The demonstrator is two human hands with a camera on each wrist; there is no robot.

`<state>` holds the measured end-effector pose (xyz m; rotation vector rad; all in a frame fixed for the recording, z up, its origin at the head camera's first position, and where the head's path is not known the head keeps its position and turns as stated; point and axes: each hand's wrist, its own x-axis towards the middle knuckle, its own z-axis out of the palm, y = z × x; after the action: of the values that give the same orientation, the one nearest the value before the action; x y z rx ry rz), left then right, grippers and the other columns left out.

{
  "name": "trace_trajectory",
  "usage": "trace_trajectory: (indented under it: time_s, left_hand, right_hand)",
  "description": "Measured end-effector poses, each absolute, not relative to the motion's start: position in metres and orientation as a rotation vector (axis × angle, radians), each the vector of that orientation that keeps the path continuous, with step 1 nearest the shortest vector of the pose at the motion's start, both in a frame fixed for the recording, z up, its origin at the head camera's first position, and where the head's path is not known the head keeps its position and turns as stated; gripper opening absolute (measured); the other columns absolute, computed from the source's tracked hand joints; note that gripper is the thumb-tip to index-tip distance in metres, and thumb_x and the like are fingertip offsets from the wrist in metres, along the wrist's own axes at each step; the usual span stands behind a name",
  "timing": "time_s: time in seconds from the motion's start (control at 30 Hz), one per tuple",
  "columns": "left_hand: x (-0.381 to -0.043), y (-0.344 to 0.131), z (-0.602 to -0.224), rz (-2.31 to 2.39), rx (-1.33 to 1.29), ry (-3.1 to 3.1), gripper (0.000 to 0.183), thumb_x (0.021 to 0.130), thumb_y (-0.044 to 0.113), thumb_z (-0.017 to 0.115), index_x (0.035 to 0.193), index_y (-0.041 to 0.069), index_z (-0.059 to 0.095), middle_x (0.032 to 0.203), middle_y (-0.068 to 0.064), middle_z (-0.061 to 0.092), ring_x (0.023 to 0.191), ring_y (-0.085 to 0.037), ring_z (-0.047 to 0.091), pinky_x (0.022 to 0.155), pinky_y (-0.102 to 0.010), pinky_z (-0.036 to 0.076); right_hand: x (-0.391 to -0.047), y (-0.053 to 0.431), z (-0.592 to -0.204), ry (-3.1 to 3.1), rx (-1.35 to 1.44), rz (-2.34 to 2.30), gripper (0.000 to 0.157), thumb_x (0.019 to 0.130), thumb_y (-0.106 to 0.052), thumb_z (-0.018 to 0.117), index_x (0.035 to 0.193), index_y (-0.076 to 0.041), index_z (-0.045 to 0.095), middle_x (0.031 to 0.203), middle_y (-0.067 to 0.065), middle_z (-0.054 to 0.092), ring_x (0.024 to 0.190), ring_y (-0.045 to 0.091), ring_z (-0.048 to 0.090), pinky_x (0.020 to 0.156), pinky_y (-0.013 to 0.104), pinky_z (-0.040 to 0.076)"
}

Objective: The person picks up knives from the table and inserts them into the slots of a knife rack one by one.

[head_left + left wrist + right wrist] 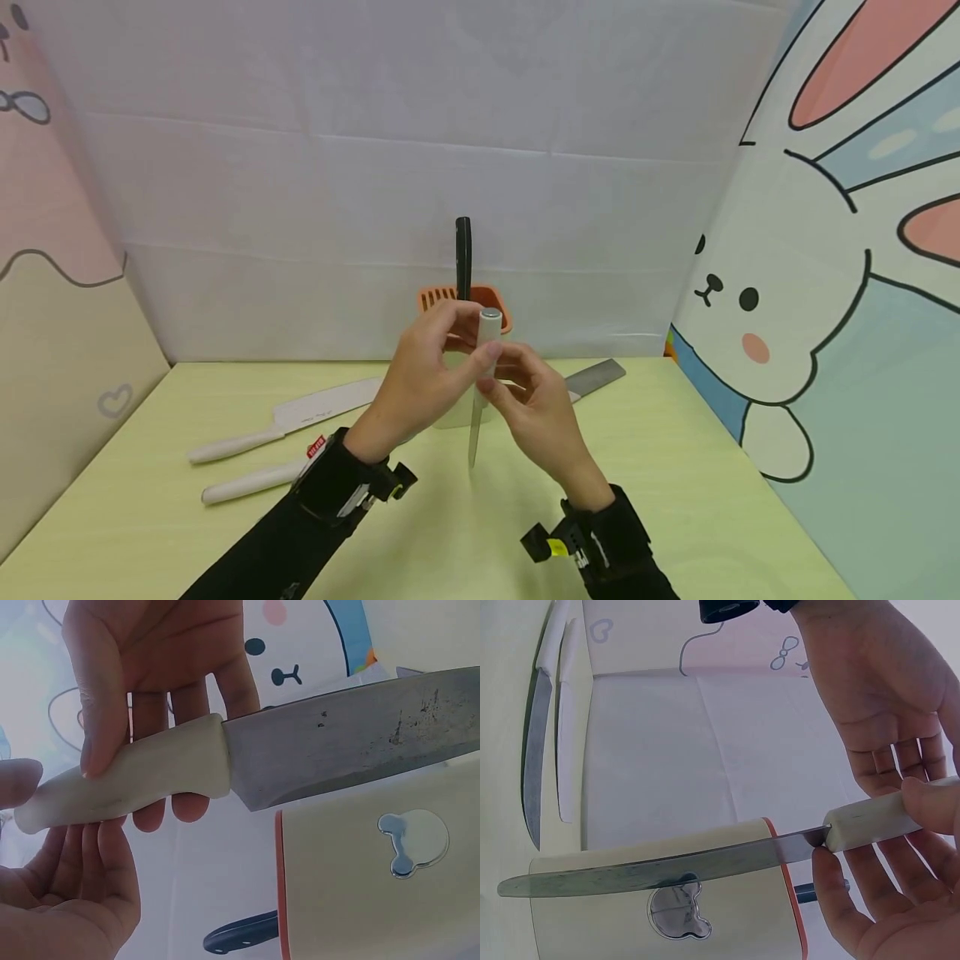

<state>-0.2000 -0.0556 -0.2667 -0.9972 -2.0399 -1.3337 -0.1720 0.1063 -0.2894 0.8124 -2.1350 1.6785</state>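
Off to the left of the left fingers, a white-handled cleaver (322, 407) lies on the table (675, 533), its far end tucked behind the left hand in the head view. Just nearer is a second white-handled knife (251, 485); from up top, its blade ducks behind the left sleeve (255, 550).

Then the left hand (438, 367), the higher of the two, forearm slanting in from the lower left. Thumb and curled fingers are clamped on the upper handle of the upright knife (490, 327), which hangs point down between both hands. Head-on, the blade's basically a sliver; the left wrist view shows dark spots on it (can't tell what they are) but cuts off the tip, while the right wrist view crops the butt.

Right behind the fingers is a cream holder (337, 900), mostly blocked from above, with a black handle (463, 258) poking up past the left fingertips.

The right hand (536, 417) sits lower, forearm angled in from the lower right, its thumb and fingers also gripping the handle. Beyond its knuckles a grey blade (597, 377) sticks out, the other end hidden.
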Motion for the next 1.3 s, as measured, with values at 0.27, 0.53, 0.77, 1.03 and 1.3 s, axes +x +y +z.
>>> trace_trajectory:
  time_s: [0.27,0.53,0.77,1.03,1.3]
  left_hand:
    - [-0.213,-0.057,-0.279,-1.287,-1.018,-2.03,0.029,0.093,0.029,0.064,0.117,0.014,0.055,0.104,0.005,0.054,0.093,-0.009,0.054,0.081,-0.029,0.052]
    - [-0.213,-0.057,-0.282,-1.277,-0.998,-2.039,0.029,0.092,0.027,0.066,0.116,0.014,0.056,0.103,0.006,0.054,0.093,-0.008,0.054,0.081,-0.027,0.052]
    - [-0.213,-0.057,-0.285,-1.273,-0.988,-2.031,0.029,0.092,0.026,0.066,0.116,0.013,0.057,0.102,0.005,0.055,0.093,-0.008,0.055,0.081,-0.027,0.052]
    - [-0.211,-0.056,-0.279,-1.226,-1.005,-2.041,0.025,0.094,0.028,0.063,0.114,0.014,0.057,0.101,0.006,0.055,0.092,-0.008,0.054,0.081,-0.026,0.052]
    - [-0.211,-0.059,-0.261,-1.238,-1.001,-2.029,0.024,0.093,0.028,0.065,0.112,0.016,0.057,0.102,0.007,0.055,0.091,-0.008,0.055,0.078,-0.027,0.053]
  right_hand:
    - [-0.174,0.105,-0.291,-2.14,0.799,1.662,0.03,0.092,-0.003,0.062,0.121,-0.006,0.056,0.116,0.006,0.06,0.103,0.022,0.06,0.086,0.037,0.052]
    - [-0.174,0.105,-0.292,-2.13,0.805,1.667,0.029,0.092,-0.003,0.062,0.121,-0.005,0.056,0.115,0.007,0.06,0.103,0.023,0.06,0.085,0.038,0.053]
    - [-0.173,0.103,-0.294,-2.14,0.794,1.662,0.03,0.092,-0.005,0.063,0.121,-0.006,0.056,0.115,0.006,0.06,0.103,0.022,0.06,0.085,0.037,0.053]
    - [-0.171,0.107,-0.292,-2.152,0.801,1.671,0.032,0.092,-0.004,0.062,0.124,-0.007,0.055,0.117,0.005,0.059,0.103,0.022,0.059,0.086,0.036,0.052]
    - [-0.17,0.115,-0.286,-2.128,0.825,1.673,0.04,0.093,-0.001,0.06,0.132,-0.006,0.051,0.121,0.007,0.058,0.106,0.021,0.058,0.086,0.037,0.052]
